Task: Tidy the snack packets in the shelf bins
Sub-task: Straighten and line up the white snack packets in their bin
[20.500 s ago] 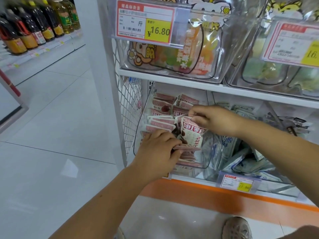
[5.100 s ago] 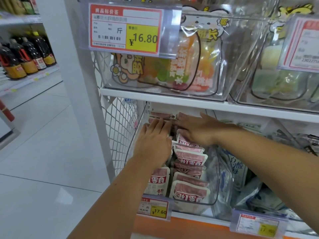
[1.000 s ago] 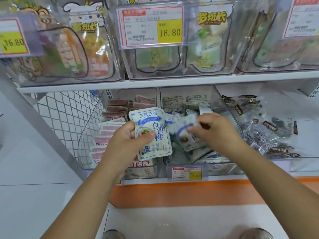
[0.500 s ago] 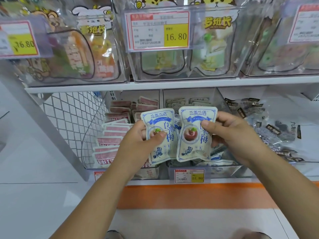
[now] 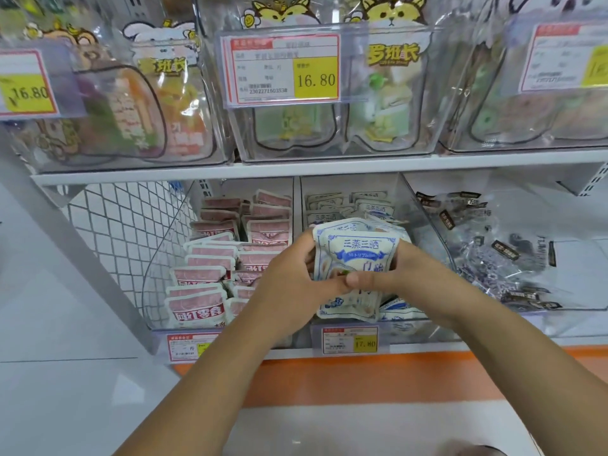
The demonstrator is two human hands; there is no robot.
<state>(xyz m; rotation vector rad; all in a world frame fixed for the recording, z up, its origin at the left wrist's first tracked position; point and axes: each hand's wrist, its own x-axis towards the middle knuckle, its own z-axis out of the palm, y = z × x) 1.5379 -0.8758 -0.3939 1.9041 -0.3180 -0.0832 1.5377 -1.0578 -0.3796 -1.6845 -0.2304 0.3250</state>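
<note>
Two blue-and-white snack packets (image 5: 360, 255) are stacked one in front of the other, upright, over the middle clear bin (image 5: 424, 225) of the lower shelf. My left hand (image 5: 292, 278) grips their left edge and my right hand (image 5: 394, 274) grips their right edge, thumbs meeting across the front. More blue-and-white packets (image 5: 345, 202) lie behind in that bin. The left bin (image 5: 154, 258) holds rows of pink packets (image 5: 210, 278).
The right bin holds small clear-and-black wrapped sweets (image 5: 500, 255). Above, an upper shelf (image 5: 296, 167) carries clear bins with cartoon bags and price tags (image 5: 284, 69). A wire mesh panel (image 5: 125, 232) closes the shelf's left end. Orange base strip (image 5: 362, 376) runs below.
The two blue-and-white packets, held side by side half a second ago, now overlap in one stack, with both hands drawn together on it.
</note>
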